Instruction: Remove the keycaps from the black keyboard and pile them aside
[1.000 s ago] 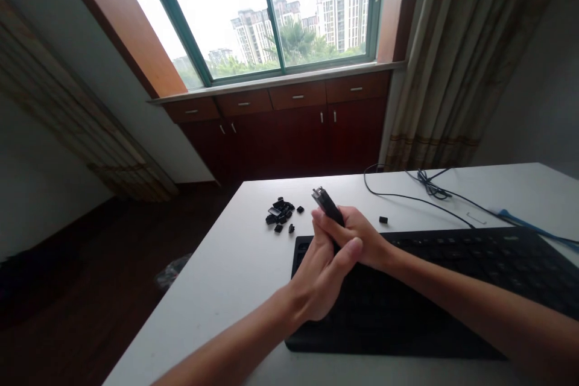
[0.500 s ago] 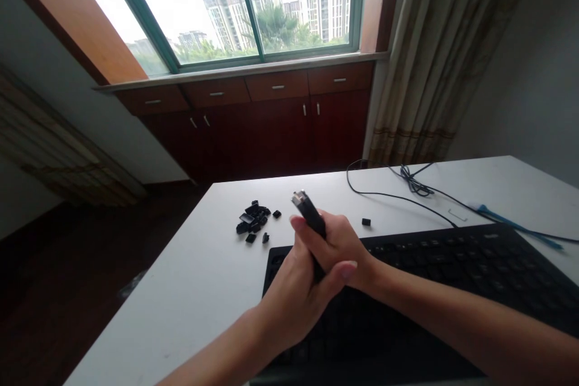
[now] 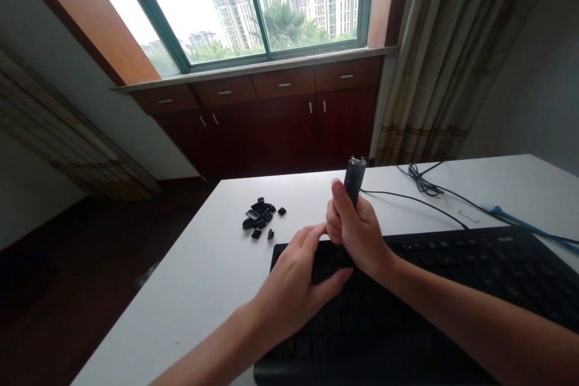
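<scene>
My right hand point(image 3: 357, 230) is wrapped round a black bar-shaped tool point(image 3: 355, 180) and holds it upright above the keyboard. Small metal prongs show at the tool's top end; its lower part is hidden in my fist, so its kind is unclear. My left hand point(image 3: 296, 283) is open over the left side of the black keyboard point(image 3: 434, 289), thumb and fingers apart. Its fingertips reach the side of my right hand. A pile of small black keycaps point(image 3: 259, 215) lies on the white table beyond the keyboard's left corner, with a few loose ones around it.
A black cable point(image 3: 418, 198) runs behind the keyboard to a coiled bundle. A thin bent wire point(image 3: 468, 217) and a blue strip-like thing point(image 3: 520, 220) lie at the right of the white table point(image 3: 181, 289). A cabinet point(image 3: 271, 126) stands under the window beyond.
My right hand has drawn the black tool out of my left hand, up and to the right. The tool now stands upright instead of leaning left. My left hand has opened.
</scene>
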`<state>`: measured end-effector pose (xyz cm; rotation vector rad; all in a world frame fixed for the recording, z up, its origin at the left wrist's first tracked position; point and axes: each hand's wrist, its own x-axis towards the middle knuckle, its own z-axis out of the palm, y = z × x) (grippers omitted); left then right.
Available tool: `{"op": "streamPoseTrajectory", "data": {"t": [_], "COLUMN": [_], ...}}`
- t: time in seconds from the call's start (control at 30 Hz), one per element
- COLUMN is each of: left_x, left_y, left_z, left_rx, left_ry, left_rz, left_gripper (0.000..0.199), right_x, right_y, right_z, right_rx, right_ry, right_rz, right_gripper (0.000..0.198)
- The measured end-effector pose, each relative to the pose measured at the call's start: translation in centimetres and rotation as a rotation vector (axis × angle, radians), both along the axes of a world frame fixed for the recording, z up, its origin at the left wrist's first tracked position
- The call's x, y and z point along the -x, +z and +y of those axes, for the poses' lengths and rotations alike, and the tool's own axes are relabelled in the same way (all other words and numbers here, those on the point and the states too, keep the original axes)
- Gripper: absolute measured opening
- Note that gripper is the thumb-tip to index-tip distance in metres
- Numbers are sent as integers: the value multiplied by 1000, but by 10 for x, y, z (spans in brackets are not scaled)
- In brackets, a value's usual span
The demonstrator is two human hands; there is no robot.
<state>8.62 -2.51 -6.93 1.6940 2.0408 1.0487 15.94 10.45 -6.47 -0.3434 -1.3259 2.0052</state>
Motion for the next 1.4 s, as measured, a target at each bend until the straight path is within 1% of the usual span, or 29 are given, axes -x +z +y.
{"op": "streamPoseTrajectory", "data": {"t": [0.07, 0.1, 0.2, 0.27, 0.37, 0.5, 0.57, 0.7, 0.8, 0.9, 1.0, 1.1, 1.2, 1.27, 1.33, 1.4], "left_x": [6, 10, 20, 25, 29, 40, 50, 76, 82, 71, 48, 23, 4, -4, -9, -14], "left_y": [1, 2, 3, 3, 2, 3, 4, -2, -7, -5, 2, 7, 7, 6, 5, 5], "left_z": [-4, -5, -7, -7, -6, -6, -7, -10, -10, -10, -8, -6, -1, 1, 1, 0], "left_rx": [-4, -7, -18, -23, -39, -90, -108, -97, -69, -93, -116, -93, -73, -65, -48, -23], "left_ry": [-22, -29, -39, -51, -67, -67, -24, 145, 200, 173, 90, -18, -93, -87, -32, 41], "left_rz": [69, 90, 125, 140, 140, 82, 104, 237, 274, 269, 236, 182, 135, 84, 7, -55], "left_gripper": [36, 30, 29, 26, 14, 12, 13, 16, 18, 19, 21, 20, 18, 20, 25, 39], "right_x": [1, 1, 0, -1, -3, -5, -8, -15, -17, -17, -17, -17, -15, -14, -15, -17], "right_y": [4, 6, 10, 11, 9, 10, 14, 21, 18, 13, 11, 11, 8, 5, 2, -1], "right_z": [4, 6, 9, 9, 8, 7, 9, 15, 17, 15, 10, 6, 4, 3, 1, 1], "right_rx": [101, 137, 184, 169, 123, 91, 66, 25, 82, 128, 75, 52, 60, 33, -2, -21], "right_ry": [-18, -17, 26, 58, 63, 54, 67, 35, 28, -37, -137, -149, -127, -129, -112, -25], "right_rz": [6, 13, 41, 29, -18, -123, -206, -329, -327, -253, -255, -288, -305, -318, -321, -272], "right_gripper": [60, 59, 53, 48, 46, 46, 46, 45, 45, 47, 47, 47, 49, 48, 49, 49]}}
